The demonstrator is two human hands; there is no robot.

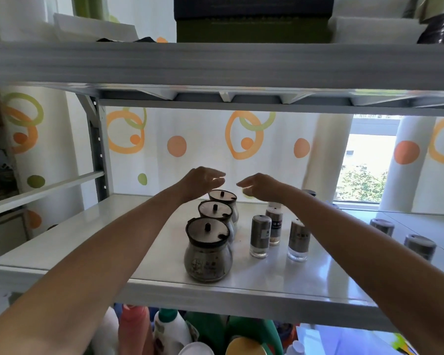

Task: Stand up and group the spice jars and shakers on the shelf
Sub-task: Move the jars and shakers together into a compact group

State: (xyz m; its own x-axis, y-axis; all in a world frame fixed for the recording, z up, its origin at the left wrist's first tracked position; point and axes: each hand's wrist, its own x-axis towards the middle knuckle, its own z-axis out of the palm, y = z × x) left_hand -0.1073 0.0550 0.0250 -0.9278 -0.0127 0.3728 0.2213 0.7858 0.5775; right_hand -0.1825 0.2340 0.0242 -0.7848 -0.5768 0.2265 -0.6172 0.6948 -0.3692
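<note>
Standing upright: three jars, at least five shakers.

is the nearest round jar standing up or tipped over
Upright. The nearest round jar sits on its base on the shelf, with its lid level on top and the knob pointing up.

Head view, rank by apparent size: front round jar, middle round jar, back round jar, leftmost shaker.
1. front round jar
2. middle round jar
3. back round jar, partly hidden
Jars look the same build; nearness may explain that order.
leftmost shaker: slimmest; unsure against back round jar.
</note>
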